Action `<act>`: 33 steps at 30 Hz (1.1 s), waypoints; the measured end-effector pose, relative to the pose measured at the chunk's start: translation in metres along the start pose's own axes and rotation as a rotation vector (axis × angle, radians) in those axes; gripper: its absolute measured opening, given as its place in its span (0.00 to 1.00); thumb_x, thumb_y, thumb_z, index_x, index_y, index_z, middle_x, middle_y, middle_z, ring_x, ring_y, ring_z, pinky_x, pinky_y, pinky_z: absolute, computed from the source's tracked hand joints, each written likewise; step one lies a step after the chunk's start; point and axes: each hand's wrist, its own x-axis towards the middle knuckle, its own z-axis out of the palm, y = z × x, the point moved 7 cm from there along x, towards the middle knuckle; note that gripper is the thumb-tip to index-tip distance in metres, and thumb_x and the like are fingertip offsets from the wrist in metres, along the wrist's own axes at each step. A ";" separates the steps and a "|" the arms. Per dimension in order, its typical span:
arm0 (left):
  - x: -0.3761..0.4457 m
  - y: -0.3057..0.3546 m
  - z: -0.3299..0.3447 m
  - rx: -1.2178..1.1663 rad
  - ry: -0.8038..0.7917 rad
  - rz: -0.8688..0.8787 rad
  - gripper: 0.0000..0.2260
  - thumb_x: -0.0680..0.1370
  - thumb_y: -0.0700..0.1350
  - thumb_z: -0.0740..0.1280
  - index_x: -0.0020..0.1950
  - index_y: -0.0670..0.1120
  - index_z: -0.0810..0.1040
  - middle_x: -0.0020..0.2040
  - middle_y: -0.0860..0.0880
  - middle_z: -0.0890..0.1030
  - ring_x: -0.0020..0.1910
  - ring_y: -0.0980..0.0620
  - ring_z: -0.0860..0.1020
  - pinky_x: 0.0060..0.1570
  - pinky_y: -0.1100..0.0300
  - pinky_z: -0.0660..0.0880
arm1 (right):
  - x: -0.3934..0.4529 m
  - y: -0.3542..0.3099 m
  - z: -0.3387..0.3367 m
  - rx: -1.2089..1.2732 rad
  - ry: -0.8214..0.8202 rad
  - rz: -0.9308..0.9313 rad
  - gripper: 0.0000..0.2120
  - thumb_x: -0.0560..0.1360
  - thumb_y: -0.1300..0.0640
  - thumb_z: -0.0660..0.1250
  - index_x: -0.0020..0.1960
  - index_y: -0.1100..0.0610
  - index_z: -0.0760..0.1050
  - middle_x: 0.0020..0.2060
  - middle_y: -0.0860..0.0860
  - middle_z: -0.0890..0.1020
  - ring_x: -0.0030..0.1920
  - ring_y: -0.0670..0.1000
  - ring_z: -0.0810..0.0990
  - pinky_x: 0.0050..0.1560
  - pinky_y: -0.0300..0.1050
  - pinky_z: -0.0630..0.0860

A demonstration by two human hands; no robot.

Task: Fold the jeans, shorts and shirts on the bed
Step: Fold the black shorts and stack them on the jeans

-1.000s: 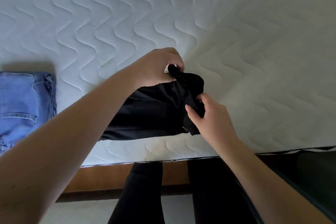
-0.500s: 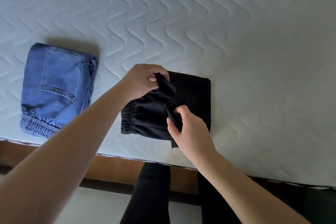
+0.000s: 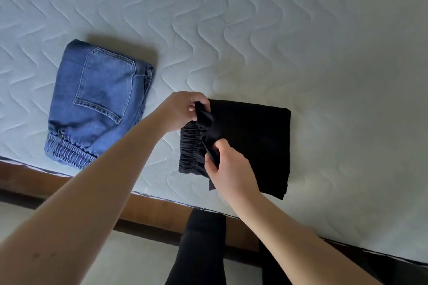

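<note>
Black shorts (image 3: 252, 136) lie folded on the white quilted mattress (image 3: 254, 30) near its front edge, elastic waistband to the left. My left hand (image 3: 183, 110) pinches the far corner of a black fabric flap over the waistband. My right hand (image 3: 228, 169) pinches the same flap at its near end. To the left, a folded pair of blue jeans (image 3: 97, 102) rests on the mattress with a back pocket facing up and an elastic cuff toward me.
The mattress's front edge runs diagonally across the lower view above a brown wooden bed frame (image 3: 150, 208). My black-clad legs (image 3: 199, 250) stand against the frame on a pale floor. Bare mattress stretches behind and to the right of the shorts.
The view shifted so the jeans came fully into sight on the left. The black flap both hands hold has come down over the shorts toward the waistband; the shorts now lie flatter and squarer.
</note>
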 end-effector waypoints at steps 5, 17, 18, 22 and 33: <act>-0.003 -0.026 -0.009 0.072 -0.040 -0.094 0.20 0.74 0.31 0.60 0.43 0.56 0.80 0.44 0.54 0.82 0.41 0.59 0.81 0.36 0.72 0.71 | 0.009 -0.018 0.032 -0.045 -0.051 -0.049 0.11 0.81 0.47 0.60 0.58 0.54 0.68 0.42 0.48 0.79 0.39 0.50 0.81 0.32 0.37 0.63; -0.001 -0.046 -0.006 0.265 0.142 -0.159 0.16 0.72 0.57 0.72 0.44 0.49 0.70 0.41 0.53 0.74 0.42 0.49 0.74 0.36 0.58 0.65 | 0.018 0.012 0.023 0.077 -0.183 -0.171 0.14 0.80 0.49 0.61 0.64 0.49 0.72 0.53 0.43 0.80 0.44 0.41 0.79 0.43 0.38 0.75; 0.000 -0.044 -0.004 0.301 0.170 -0.140 0.17 0.71 0.56 0.74 0.46 0.49 0.69 0.45 0.52 0.72 0.47 0.47 0.73 0.40 0.57 0.66 | 0.022 0.023 0.008 0.099 -0.102 -0.165 0.12 0.79 0.51 0.62 0.62 0.50 0.74 0.50 0.44 0.80 0.43 0.41 0.78 0.44 0.39 0.75; 0.006 -0.037 -0.002 0.337 0.190 -0.084 0.32 0.69 0.58 0.76 0.68 0.52 0.66 0.65 0.48 0.71 0.64 0.44 0.70 0.63 0.47 0.67 | 0.050 0.077 -0.054 -0.077 0.210 -0.074 0.18 0.76 0.55 0.68 0.65 0.57 0.75 0.56 0.54 0.78 0.56 0.57 0.77 0.58 0.56 0.73; 0.025 -0.044 0.021 0.390 -0.298 -0.266 0.25 0.64 0.58 0.80 0.51 0.45 0.78 0.42 0.46 0.84 0.35 0.50 0.82 0.39 0.58 0.79 | 0.120 0.146 -0.069 -0.106 -0.355 0.132 0.30 0.69 0.41 0.75 0.67 0.50 0.70 0.61 0.48 0.74 0.61 0.53 0.74 0.47 0.38 0.67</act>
